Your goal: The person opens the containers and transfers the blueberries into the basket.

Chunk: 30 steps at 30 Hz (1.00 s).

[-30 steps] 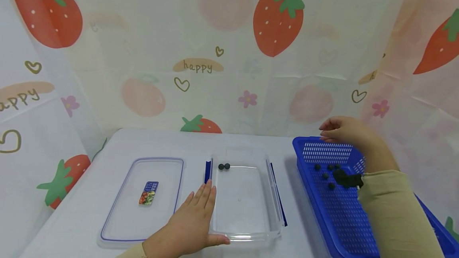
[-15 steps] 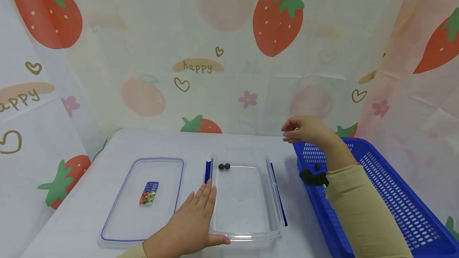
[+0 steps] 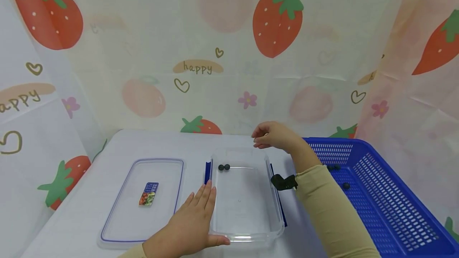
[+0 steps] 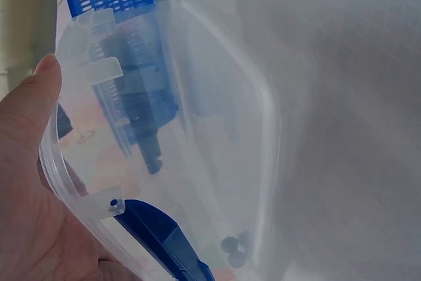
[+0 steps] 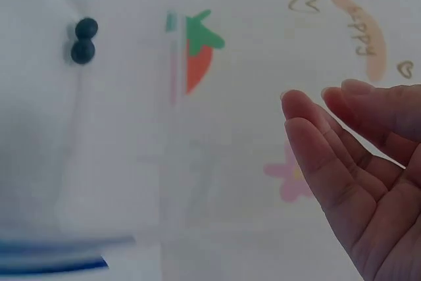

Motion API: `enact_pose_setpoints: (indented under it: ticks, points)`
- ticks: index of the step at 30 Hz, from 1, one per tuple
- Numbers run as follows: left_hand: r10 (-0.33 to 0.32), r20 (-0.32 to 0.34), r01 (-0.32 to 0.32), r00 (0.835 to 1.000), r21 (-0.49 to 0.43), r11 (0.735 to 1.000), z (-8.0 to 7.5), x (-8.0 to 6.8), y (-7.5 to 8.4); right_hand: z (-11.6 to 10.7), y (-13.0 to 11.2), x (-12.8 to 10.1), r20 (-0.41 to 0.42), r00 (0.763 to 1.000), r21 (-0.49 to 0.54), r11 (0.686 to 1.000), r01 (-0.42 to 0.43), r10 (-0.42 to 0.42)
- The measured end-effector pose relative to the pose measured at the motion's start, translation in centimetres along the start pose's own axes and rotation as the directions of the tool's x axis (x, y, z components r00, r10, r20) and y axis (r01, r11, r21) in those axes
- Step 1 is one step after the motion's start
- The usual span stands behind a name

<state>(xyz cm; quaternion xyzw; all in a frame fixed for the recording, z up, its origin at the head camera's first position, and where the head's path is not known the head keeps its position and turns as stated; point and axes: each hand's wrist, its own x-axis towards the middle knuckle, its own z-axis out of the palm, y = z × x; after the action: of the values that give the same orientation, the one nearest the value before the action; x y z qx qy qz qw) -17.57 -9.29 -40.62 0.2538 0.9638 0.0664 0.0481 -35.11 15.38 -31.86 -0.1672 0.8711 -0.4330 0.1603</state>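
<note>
My left hand (image 3: pixel 190 220) lies with straight fingers along the left wall of a clear plastic box (image 3: pixel 244 236), thumb at its near rim. In the left wrist view, the thumb and palm lie against the rim, beside a blue latch flap (image 4: pixel 158 235). Two small dark balls (image 3: pixel 224 167) sit touching in the box's far left corner. My right hand (image 3: pixel 276 135) is raised over the box's far right corner. In the right wrist view its fingers are loosely curved, fingertips (image 5: pixel 306 133) apart from the thumb, and no object shows between them.
A clear lid (image 3: pixel 125 226) with a blue seal and a printed label (image 3: pixel 148 193) lies left of the box. On the right stands a blue perforated basket (image 3: pixel 398 194) with several dark balls (image 3: pixel 346 186), partly hidden by the right sleeve. A strawberry-patterned cloth (image 3: pixel 215 23) hangs behind.
My right hand has moved left, from above the basket to above the far right part of the box. The left hand, box, lid and two balls have stayed in place.
</note>
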Motion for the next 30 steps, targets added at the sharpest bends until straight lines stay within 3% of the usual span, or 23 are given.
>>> enact_pose_setpoints:
  ticks: [16, 30]
  points:
    - [-0.003, 0.022, 0.003, 1.0, 0.004, 1.0, 0.0, 0.1, -0.2, 6.8, -0.6, 3.3, 0.067, 0.997, -0.023, 0.999, -0.042, 0.044]
    - [0.023, -0.022, -0.023, 0.999, 0.013, 1.0, 0.1, 0.1, -0.2, 9.8, 1.0, 4.3, 0.143, 0.983, -0.144, 0.985, -0.097, 0.118]
